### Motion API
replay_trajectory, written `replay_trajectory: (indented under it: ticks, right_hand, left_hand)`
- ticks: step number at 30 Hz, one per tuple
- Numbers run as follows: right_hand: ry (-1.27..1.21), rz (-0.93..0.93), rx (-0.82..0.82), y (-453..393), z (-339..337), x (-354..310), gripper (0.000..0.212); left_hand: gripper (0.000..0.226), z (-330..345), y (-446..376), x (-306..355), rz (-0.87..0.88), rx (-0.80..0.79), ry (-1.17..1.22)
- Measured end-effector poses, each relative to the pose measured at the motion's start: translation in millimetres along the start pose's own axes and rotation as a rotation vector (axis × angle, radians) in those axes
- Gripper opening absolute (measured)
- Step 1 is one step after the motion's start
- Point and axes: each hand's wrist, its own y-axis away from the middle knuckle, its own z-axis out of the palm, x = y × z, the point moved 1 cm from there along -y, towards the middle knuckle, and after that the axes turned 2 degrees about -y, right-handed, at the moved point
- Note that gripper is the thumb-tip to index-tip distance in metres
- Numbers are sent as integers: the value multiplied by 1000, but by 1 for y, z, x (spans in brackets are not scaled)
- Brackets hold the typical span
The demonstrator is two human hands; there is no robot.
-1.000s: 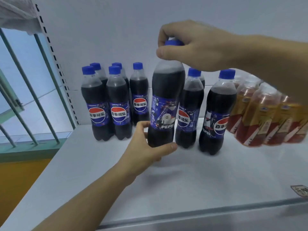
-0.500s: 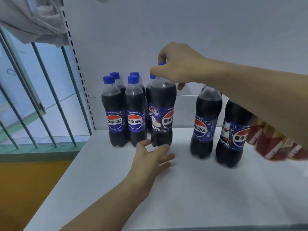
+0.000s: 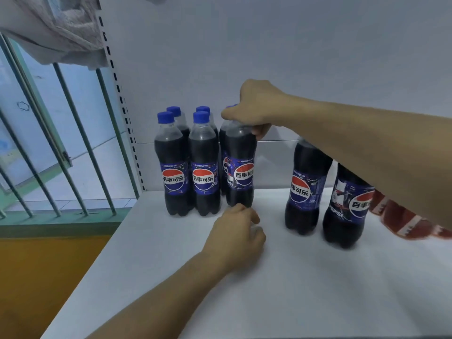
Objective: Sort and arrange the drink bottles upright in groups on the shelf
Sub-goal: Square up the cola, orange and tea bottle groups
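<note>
1. Window bars (image 3: pixel 73 143) and a hanging cloth (image 3: pixel 53 28) fill the far left, beside the white shelf (image 3: pixel 293 289).
2. Four cola bottles (image 3: pixel 188 165) stand upright in a tight block near the shelf's back-left corner, blue caps up, dark drink, blue labels facing out.
3. The left hand (image 3: pixel 238 237) rests on the shelf just before them, fingers loosely curled, holding nothing.
4. The right hand (image 3: pixel 254 107) grips the neck and cap of a fifth bottle (image 3: pixel 241 172), which stands upright just beside the block with another behind it.
5. Two more cola bottles (image 3: pixel 325 192) stand apart to the right, tops hidden by the forearm.
6. Red-labelled bottles (image 3: pixel 403 221) lie tilted at the far right.
</note>
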Motion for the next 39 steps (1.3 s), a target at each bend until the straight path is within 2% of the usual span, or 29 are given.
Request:
replay_trajectory:
  ticks: [6,9,16,19,21,25,27,29,32,33,39]
  right_hand:
    - [-11,8,-16,-4,14,-2,58]
    - [-42,42,-26,-4,16,-1,63]
    - [-259,159,-98,-2,15,1,57]
    - [-300,173,-117,4,9,1,47]
    - [-219,116,-94,18,-4,1,43]
    - [327,-166,51,63,-51,18,43]
    - [515,-201,72,83,-69,35,35]
    - [641,-170,59,93,-77,51,30]
    - [674,-92,-9,97,-72,62,31]
    - [654,-88,-20,95,-69,64,31]
    - [416,-173,-27,92,-66,57,21]
  left_hand:
    - [27,6,-10,-15,9,85,-28]
    - [24,8,-9,-17,9,126,-58]
    - [14,10,-11,-21,-42,233,-58]
    - [13,12,-11,-23,-51,234,-42]
    - [14,12,-10,-23,-60,216,-44]
    - [19,10,-7,-18,-58,185,22]
    - [26,9,-7,-8,-25,105,117]
    - [43,9,-12,9,13,-17,196]
    - [79,17,-27,36,22,-172,252]
    - [83,22,-32,42,29,-190,289]
    - [70,31,-33,47,7,-82,368]
